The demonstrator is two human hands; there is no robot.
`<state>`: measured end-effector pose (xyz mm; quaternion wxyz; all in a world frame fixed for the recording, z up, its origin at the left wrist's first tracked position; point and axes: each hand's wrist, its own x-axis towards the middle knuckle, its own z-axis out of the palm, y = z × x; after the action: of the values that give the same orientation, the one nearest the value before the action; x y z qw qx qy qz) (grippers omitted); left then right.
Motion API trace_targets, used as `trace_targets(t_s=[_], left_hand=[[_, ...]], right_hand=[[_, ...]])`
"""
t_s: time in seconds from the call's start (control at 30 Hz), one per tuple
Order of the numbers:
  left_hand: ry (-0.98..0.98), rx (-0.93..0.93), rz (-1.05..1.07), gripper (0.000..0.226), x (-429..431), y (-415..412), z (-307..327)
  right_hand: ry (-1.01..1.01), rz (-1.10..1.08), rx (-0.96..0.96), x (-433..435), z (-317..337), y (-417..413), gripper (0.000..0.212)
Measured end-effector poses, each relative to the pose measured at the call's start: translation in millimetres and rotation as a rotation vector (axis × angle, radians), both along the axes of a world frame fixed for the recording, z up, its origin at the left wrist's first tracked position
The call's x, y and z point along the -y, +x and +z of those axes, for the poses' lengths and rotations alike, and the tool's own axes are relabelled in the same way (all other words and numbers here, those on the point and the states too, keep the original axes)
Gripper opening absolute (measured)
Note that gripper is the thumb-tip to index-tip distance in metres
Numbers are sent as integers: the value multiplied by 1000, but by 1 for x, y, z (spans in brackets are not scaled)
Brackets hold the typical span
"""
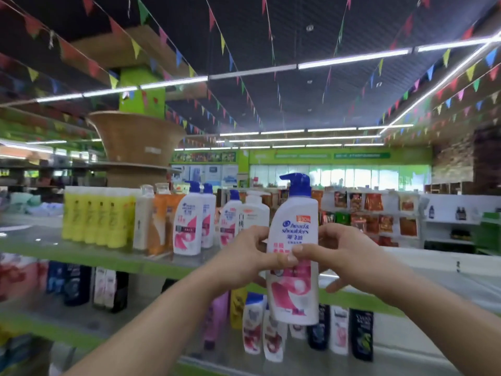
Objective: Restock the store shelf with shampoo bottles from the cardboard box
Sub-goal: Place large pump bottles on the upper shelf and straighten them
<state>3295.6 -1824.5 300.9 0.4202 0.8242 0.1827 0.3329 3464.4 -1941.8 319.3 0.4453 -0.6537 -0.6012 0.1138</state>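
At the frame's centre, a white shampoo bottle [296,213] is held upright (blue pump on top, pink swirl below). The left hand [244,257] grips one side and the right hand [337,253] the other, thumbs pressed across the label. Behind, centre left, matching bottles [189,221] stand on the green-edged shelf [81,253].

held bottle [294,248]: white, blue pump, pink swirl | shelf edge [81,256]: green | tubes [95,215]: yellow

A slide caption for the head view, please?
Left hand and right hand hold a shampoo bottle upright before the shelf.
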Motion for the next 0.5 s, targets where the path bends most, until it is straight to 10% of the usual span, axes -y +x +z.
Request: trace_targets(t_s=[0.5], left_hand=[[-60,188,89,43,-218,-30,2]], right_hand=[[72,-110,-35,-228,9,-48,30]])
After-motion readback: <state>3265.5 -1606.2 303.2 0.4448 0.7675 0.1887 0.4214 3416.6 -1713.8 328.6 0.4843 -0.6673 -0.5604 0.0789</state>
